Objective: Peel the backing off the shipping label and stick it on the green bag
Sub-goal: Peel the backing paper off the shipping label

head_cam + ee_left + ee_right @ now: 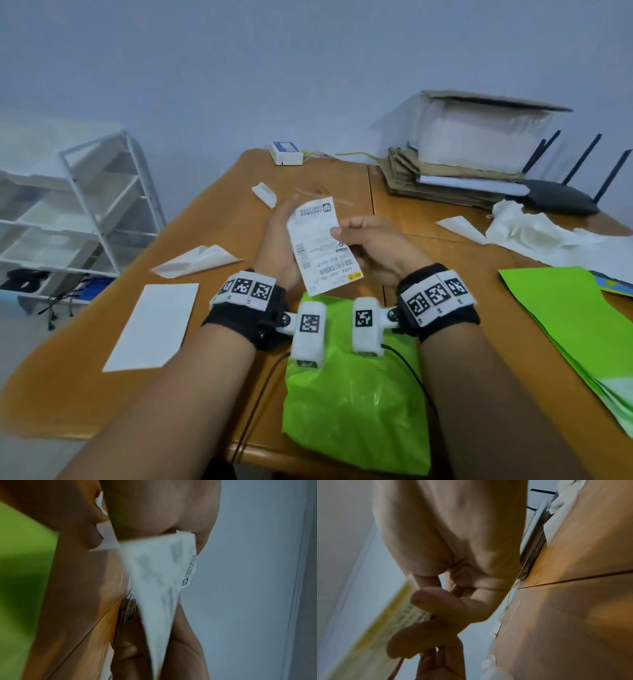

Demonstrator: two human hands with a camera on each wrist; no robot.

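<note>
A white shipping label (pixel 322 245) with barcodes is held up above the wooden table, printed side facing me. My left hand (pixel 284 233) holds it from behind along its left side, fingers reaching past the top edge. My right hand (pixel 337 233) pinches its right edge between thumb and fingers. The left wrist view shows the label (pixel 159 574) running between thumb and fingers. The right wrist view shows a blurred, yellow-trimmed part of the label (pixel 385 622) under the thumb (pixel 453 604). The green bag (pixel 356 394) lies crumpled at the table's front edge, below my wrists.
White sheets (pixel 154 325) and a curled backing piece (pixel 195 260) lie on the left of the table (pixel 102 394). A stack of flat green bags (pixel 575 325) sits at right. Behind are crumpled paper (pixel 527 229), cardboard (pixel 445 181), a router (pixel 561 198), and a white shelf unit (pixel 78 205).
</note>
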